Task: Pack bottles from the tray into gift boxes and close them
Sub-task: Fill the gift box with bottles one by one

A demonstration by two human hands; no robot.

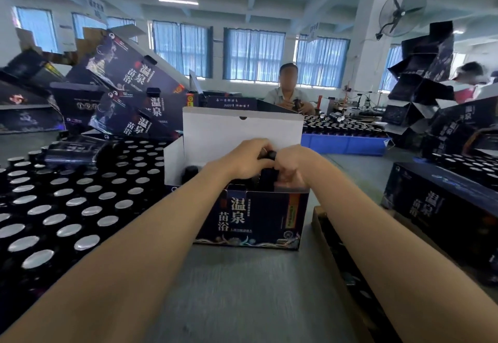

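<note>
Left hand [249,160]: fingers curling over the cap of a dark bottle [268,155], gripping it above the box opening
Right hand [292,166]: pressing against the left one, fingers curling round the same dark bottle from the other side; whether it is also holding a second one cannot be told
Bottle position: standing upright between both hands, lower part dipping inside the gift box [250,216]
Gift box state: standing open on the grey table [242,297], dark printed front facing the camera, white lid flap [242,130] rising behind the hands
Box contents: one more dark bottle top [192,171] showing inside at the left end
Bottle stock [70,208]: silver-topped dark bottles standing packed in rows, just left of the gift box
Stacked boxes [126,73]: leaning in a pile behind the bottle stock
Closed box [436,202]: lying at right, well apart
Person opposite [288,92]: sitting across the table, holding something dark in both hands
Blue tray [345,144]: carrying more bottles, behind the gift box to the right
</note>
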